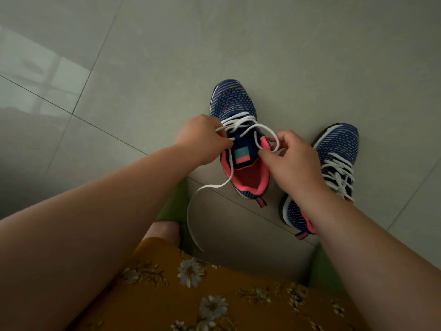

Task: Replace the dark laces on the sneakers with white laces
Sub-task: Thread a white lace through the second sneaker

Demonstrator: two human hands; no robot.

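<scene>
Grey floor tiles (148,75) stretch beneath a seated person in a mustard floral skirt (214,295), whose left hand (202,139) pinches a strand of white lace (243,126) at the near sneaker (238,139), a loose end trailing down towards the skirt. To the right, the right hand (293,161) pinches a loop of the same lace beside the shoe's pink collar. Farther right, the second sneaker (334,168) stands on the floor, already threaded in white, partly behind the right wrist.
</scene>
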